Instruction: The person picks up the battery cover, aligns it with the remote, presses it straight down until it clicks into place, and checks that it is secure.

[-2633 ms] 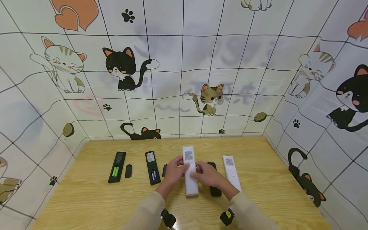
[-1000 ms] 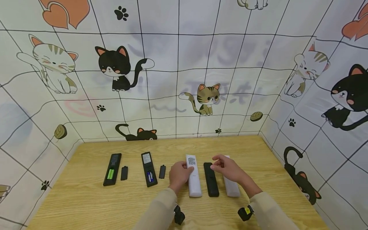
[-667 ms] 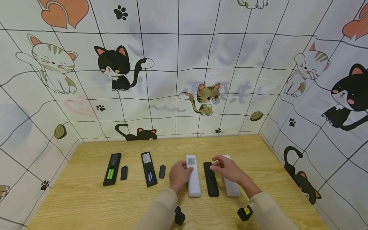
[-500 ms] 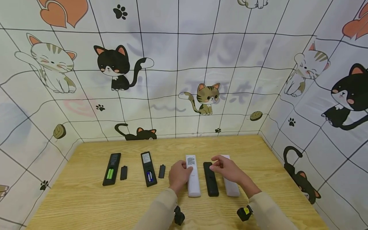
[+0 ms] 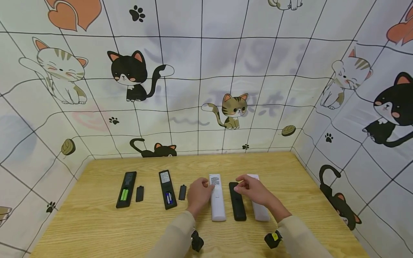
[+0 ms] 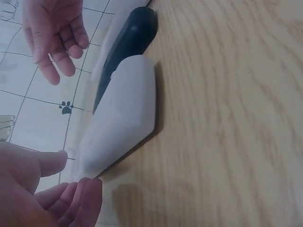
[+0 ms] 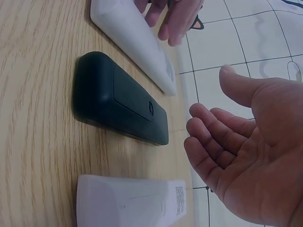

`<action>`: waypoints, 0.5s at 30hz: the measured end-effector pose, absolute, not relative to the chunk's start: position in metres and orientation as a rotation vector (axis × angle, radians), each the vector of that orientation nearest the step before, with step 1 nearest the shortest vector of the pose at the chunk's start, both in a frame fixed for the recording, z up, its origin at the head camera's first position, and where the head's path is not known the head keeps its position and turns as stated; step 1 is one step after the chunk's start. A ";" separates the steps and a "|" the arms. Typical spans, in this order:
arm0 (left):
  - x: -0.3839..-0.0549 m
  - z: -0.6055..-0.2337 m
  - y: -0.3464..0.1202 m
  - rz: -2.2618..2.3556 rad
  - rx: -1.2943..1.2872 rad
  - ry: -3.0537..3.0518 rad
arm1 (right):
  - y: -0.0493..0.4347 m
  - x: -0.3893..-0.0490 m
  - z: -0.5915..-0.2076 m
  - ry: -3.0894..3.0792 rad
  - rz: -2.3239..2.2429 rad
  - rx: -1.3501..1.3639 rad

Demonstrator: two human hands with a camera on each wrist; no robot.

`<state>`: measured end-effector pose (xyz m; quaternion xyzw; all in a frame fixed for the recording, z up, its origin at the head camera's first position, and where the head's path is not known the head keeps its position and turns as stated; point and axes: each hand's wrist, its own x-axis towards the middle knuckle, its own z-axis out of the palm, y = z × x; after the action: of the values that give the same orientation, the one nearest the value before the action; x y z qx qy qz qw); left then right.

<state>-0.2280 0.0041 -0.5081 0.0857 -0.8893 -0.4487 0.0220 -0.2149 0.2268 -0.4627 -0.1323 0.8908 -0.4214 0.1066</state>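
A white remote control (image 5: 218,206) lies back-up on the table. Beside its left edge is my left hand (image 5: 198,196), with thumb and fingers apart and nothing between them in the left wrist view. To its right lies a black remote control (image 5: 238,206), its battery cover fitted. My right hand (image 5: 256,191) hovers over the upper end of the black remote and a second white remote control (image 5: 260,212), partly hiding the latter. In the right wrist view, that palm faces the black remote with loosely bent, bare fingers.
Farther left lie two black remotes with open battery bays: one (image 5: 129,182) holds green batteries, the other (image 5: 166,179) blue ones. A loose black battery cover (image 5: 139,194) and another black battery cover (image 5: 182,192) lie right of each. Cat-print cloth walls (image 5: 180,89) enclose the wooden table (image 5: 96,229).
Both hands gripped the white remote at first; it was then set down beside the black one. My right hand moved right, and my left hand has just let go, shifting slightly left.
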 end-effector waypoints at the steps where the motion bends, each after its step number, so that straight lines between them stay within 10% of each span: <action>1: -0.228 -0.507 0.003 -1.391 0.252 -2.750 | 0.226 -0.215 -0.463 2.624 -1.241 -0.390; 15: -0.231 -0.486 -0.034 -1.295 0.118 -2.784 | 0.200 -0.219 -0.468 2.577 -1.263 -0.389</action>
<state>-0.2309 -0.0342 -0.4864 0.0383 -0.9055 -0.4213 0.0343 -0.2187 0.2001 -0.4683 -0.1334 0.8831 -0.4329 0.1223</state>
